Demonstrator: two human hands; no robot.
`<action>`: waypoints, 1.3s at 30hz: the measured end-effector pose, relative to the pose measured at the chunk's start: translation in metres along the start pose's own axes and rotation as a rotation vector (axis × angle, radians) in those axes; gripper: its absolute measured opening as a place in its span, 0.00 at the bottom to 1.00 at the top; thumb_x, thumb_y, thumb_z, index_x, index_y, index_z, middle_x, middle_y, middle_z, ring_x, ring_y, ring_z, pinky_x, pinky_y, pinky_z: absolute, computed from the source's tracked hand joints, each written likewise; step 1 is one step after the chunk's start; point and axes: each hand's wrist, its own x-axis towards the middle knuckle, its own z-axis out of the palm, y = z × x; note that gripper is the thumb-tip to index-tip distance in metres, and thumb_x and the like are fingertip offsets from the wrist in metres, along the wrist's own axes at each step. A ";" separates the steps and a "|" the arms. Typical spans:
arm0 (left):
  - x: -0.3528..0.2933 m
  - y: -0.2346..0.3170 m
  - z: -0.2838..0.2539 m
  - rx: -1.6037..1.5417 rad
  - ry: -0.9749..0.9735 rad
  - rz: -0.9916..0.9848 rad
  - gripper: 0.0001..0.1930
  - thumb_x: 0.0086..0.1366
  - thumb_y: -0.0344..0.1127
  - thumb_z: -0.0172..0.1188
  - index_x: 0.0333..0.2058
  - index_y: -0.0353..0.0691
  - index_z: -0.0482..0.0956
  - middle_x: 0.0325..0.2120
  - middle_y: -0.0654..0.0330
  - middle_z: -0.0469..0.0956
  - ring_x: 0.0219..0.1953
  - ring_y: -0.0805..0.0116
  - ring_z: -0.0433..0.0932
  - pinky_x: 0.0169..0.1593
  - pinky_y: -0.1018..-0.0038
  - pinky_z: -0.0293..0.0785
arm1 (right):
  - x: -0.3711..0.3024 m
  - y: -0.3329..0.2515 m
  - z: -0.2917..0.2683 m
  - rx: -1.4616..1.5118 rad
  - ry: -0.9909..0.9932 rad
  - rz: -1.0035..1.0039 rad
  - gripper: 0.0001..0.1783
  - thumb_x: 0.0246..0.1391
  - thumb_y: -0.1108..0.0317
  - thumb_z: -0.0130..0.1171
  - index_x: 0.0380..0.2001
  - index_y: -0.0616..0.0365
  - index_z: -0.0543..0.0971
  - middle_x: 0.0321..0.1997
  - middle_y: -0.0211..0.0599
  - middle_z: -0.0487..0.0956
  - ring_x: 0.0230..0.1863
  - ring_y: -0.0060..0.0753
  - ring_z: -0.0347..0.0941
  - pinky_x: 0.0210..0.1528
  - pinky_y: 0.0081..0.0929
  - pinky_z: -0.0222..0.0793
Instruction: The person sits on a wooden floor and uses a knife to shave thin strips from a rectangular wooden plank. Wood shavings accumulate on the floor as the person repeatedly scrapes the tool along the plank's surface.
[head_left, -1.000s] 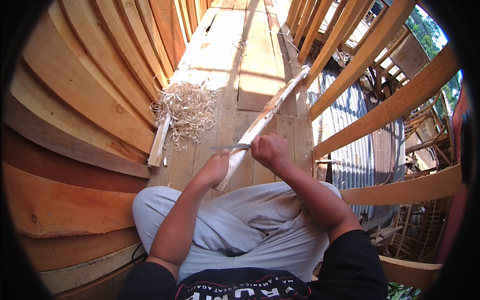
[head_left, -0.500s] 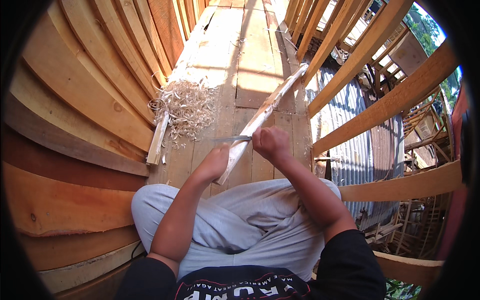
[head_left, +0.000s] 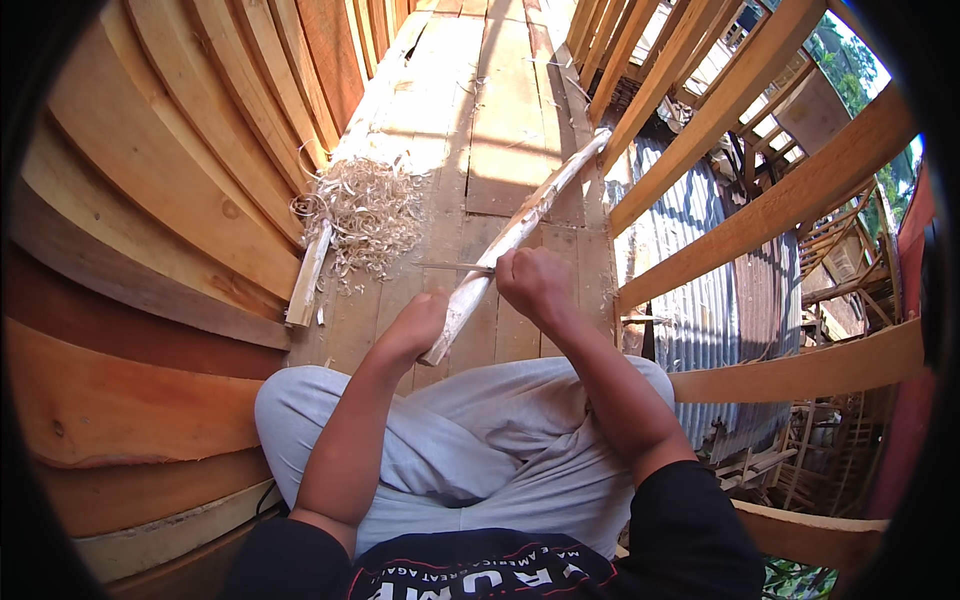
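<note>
A long pale wooden pole (head_left: 520, 226), its surface shaved and uneven, slants from near my knees up to the far right. My left hand (head_left: 420, 322) is closed around its near end. In my right hand (head_left: 535, 285), a fist just right of the pole, is a knife (head_left: 455, 266) with a thin blade. The blade reaches leftward across the pole, a short way beyond my left hand; most of the handle is hidden in my fingers. Whether the edge touches the wood I cannot tell.
Curly wood shavings (head_left: 370, 215) lie heaped on the plank floor (head_left: 400, 300) at the left, beside a short wood piece (head_left: 310, 275). Stacked boards (head_left: 150, 190) line the left side. On the right is a slatted wooden railing (head_left: 760, 240), with corrugated metal sheets (head_left: 700, 270) beyond.
The knife's tip has swung slightly away from me, and my right hand has shifted a little up and left. My left hand still grips the pole. The whole view has moved slightly.
</note>
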 end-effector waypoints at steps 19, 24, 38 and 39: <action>-0.003 0.010 -0.005 0.029 0.021 0.004 0.26 0.72 0.46 0.34 0.32 0.27 0.73 0.20 0.52 0.74 0.18 0.63 0.74 0.23 0.64 0.72 | 0.001 0.009 0.002 -0.095 0.048 0.019 0.28 0.58 0.56 0.43 0.11 0.60 0.78 0.15 0.52 0.75 0.19 0.55 0.75 0.27 0.48 0.71; -0.005 0.007 -0.002 0.019 0.008 0.041 0.26 0.72 0.46 0.34 0.32 0.27 0.72 0.19 0.53 0.73 0.16 0.62 0.74 0.22 0.64 0.72 | 0.014 0.021 -0.006 -0.075 0.082 0.073 0.25 0.57 0.58 0.42 0.14 0.59 0.80 0.18 0.52 0.77 0.20 0.54 0.75 0.26 0.49 0.70; -0.007 0.005 -0.002 -0.006 0.026 -0.001 0.25 0.72 0.48 0.35 0.33 0.31 0.72 0.18 0.57 0.72 0.13 0.68 0.72 0.16 0.70 0.70 | 0.001 0.014 0.014 -0.031 0.218 -0.068 0.27 0.57 0.57 0.42 0.12 0.62 0.78 0.17 0.52 0.76 0.20 0.54 0.75 0.29 0.48 0.71; -0.003 0.000 -0.005 -0.024 0.007 -0.005 0.23 0.72 0.48 0.36 0.34 0.33 0.72 0.18 0.58 0.72 0.13 0.69 0.71 0.16 0.71 0.70 | 0.011 0.018 0.008 0.026 0.084 -0.014 0.27 0.57 0.57 0.42 0.12 0.61 0.78 0.16 0.52 0.76 0.19 0.54 0.74 0.28 0.48 0.71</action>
